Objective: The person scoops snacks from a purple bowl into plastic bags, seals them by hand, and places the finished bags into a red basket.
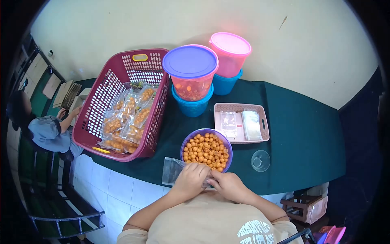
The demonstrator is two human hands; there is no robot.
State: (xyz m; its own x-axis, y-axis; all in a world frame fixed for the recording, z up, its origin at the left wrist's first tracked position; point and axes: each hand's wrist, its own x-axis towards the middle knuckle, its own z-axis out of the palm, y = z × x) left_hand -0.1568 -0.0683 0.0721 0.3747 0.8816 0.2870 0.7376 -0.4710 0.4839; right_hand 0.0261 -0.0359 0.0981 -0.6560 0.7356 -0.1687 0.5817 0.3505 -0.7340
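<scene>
**Both hands pinched on a clear plastic bag at the table's edge**

The left hand (190, 180) and the right hand (228, 185) are closed together on a clear plastic bag (172, 171), fingers curled over its right end, with the knuckles of the two hands almost touching. Most of the bag lies flat on the dark green tablecloth (300, 134), sticking out to the left of the left hand.

Just behind the hands stands a purple bowl (207, 151), heaped with round orange snack balls. Right of the bowl, near it, sits a small clear glass cup (260, 160). Behind and to the right of the bowl is a shallow pink tray (241, 124) with flat packets in it. Left of the bowl, just beside it, a maroon basket (122, 101) holds many filled bags of the same orange snacks. Further behind the bowl stand two stacks of tubs: a purple-lidded tub (191, 71) on a blue one, and a pink-lidded tub (230, 53) on another blue one.

Well to the left of the bowl, beyond the basket, another person (48, 130) in grey-blue sits below table level.
</scene>
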